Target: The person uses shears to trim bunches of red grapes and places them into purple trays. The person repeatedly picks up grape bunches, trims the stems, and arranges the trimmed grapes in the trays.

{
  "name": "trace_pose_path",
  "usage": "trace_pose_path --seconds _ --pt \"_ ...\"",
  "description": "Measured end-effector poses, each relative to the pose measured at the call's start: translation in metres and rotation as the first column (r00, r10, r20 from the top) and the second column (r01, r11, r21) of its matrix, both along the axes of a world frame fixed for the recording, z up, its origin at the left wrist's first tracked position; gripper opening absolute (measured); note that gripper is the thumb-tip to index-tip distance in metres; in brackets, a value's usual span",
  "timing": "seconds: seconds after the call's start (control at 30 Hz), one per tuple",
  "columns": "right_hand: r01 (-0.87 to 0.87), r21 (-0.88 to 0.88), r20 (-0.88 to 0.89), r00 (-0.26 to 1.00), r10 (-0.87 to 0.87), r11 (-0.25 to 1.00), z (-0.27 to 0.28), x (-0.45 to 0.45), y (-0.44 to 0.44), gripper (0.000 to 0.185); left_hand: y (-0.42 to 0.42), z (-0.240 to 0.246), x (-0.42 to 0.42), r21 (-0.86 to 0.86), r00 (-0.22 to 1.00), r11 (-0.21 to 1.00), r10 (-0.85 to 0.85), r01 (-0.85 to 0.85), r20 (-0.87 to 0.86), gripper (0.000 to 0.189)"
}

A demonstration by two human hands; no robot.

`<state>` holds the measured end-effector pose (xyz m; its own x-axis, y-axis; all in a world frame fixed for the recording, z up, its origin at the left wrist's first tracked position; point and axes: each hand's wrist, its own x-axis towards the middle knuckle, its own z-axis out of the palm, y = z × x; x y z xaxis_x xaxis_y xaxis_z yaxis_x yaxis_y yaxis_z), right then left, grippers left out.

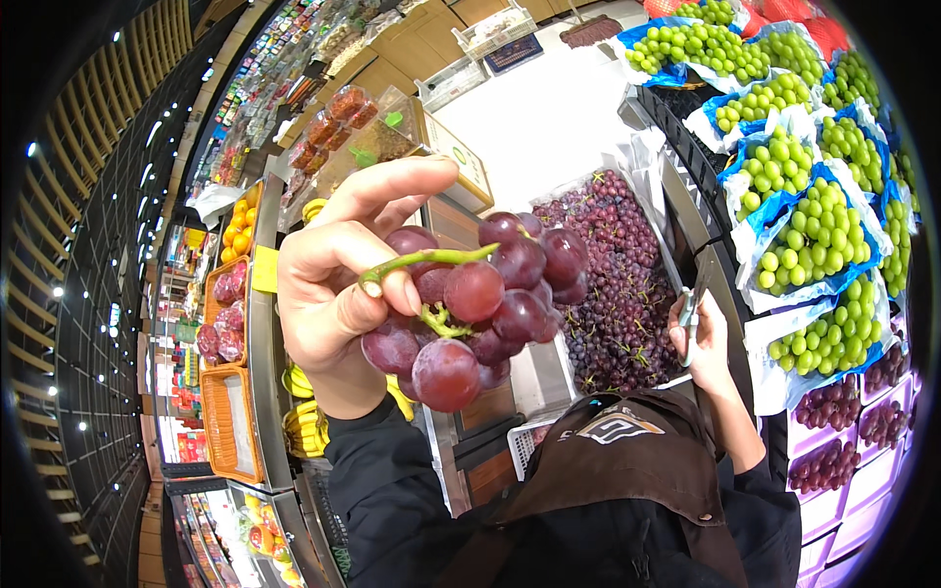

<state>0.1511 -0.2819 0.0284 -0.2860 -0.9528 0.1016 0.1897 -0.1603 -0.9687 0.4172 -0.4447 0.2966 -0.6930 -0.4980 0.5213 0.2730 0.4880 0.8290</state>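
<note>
My left hand (338, 287) pinches the green stem of a bunch of red grapes (470, 301) and holds it up close to the camera. The cut end of the stem points towards me. Lower and to the right, my right hand (702, 338) is closed around the handles of small scissors (689, 323), whose blades point away from me. Between the hands and farther down lies a crate heaped with small red grapes (617, 279), some with green stems showing. The raised bunch hides part of the crate's left side.
Green grapes in blue and white paper (816, 235) fill the display at right, with dark grapes in pale trays (823, 467) below. At left are bananas (305, 426), an orange basket (231, 426) and packed fruit. White crates (496, 33) and a broom head (590, 31) are on the far floor.
</note>
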Motion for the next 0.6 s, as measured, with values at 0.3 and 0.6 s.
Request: trace_pose_path --seconds 0.3,0.6 --pt "0.058 0.064 -0.029 0.998 -0.057 0.996 -0.001 -0.001 0.017 0.026 -0.023 0.007 -0.007 -0.321 0.958 0.904 -0.253 0.284 0.134 0.017" --pt "0.155 0.013 -0.119 0.981 -0.153 0.988 -0.011 0.025 0.046 0.026 -0.039 -0.004 -0.043 -0.318 0.729 0.691 -0.685 0.649 0.000 0.014"
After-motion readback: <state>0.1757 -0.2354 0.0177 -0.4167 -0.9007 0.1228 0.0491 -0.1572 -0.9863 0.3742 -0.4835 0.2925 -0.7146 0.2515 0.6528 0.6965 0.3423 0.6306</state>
